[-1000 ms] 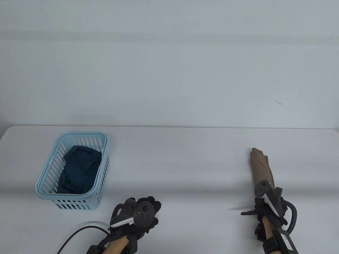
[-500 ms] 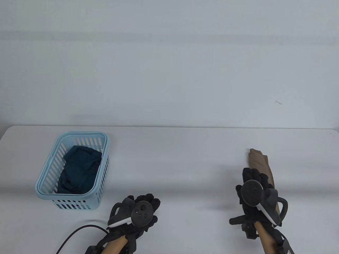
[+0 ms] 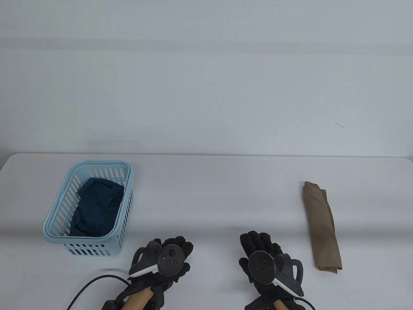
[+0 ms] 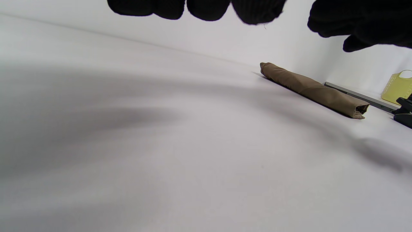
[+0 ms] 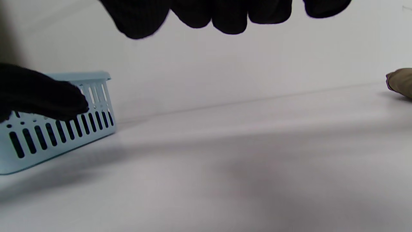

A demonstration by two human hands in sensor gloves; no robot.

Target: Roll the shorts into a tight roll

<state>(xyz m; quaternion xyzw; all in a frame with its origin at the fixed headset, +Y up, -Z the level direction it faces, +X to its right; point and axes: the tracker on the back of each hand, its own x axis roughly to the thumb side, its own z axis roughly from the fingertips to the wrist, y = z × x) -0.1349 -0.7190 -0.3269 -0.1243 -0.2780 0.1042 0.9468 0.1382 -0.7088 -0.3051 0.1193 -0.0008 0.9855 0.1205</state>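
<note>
The tan shorts (image 3: 321,225) lie rolled into a long tight roll on the right side of the white table (image 3: 213,193), running front to back. The roll also shows in the left wrist view (image 4: 313,89) and at the right edge of the right wrist view (image 5: 400,82). My right hand (image 3: 259,250) hovers near the front edge, left of the roll, holding nothing, fingers spread. My left hand (image 3: 176,247) hovers near the front edge at centre-left, fingers loose and empty. Both hands are apart from the roll.
A light blue slotted basket (image 3: 59,197) stands at the left with dark teal clothing (image 3: 95,206) crumpled inside. It shows in the right wrist view (image 5: 61,129). A black cable (image 3: 87,287) runs off the front edge. A yellow basket (image 4: 397,85) sits beyond the table.
My right hand has let go of the rolled shorts and moved left and toward the front edge. The roll stays on the table. My left hand has barely moved.
</note>
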